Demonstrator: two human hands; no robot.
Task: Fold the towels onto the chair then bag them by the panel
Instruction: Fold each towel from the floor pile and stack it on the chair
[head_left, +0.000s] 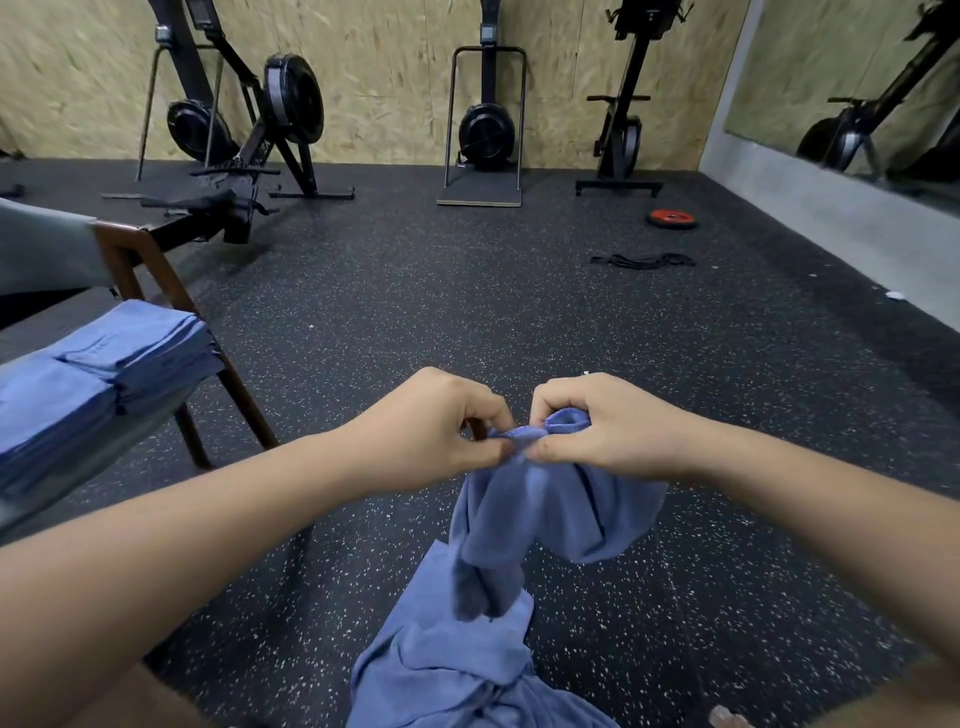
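Observation:
A blue towel (545, 509) hangs crumpled in front of me over the dark floor. My left hand (431, 431) and my right hand (597, 426) pinch its top edge side by side, fingers curled. Below it, more blue towel cloth (447, 660) lies heaped at the bottom of the view. On the left, a stack of folded blue towels (104, 374) sits on a wooden chair (156, 275) with brown legs.
Rowing and ski machines (488, 124) stand along the far wooden wall. A red weight plate (671, 218) and a black band (644, 260) lie on the speckled rubber floor. A mirror (857, 88) lines the right wall.

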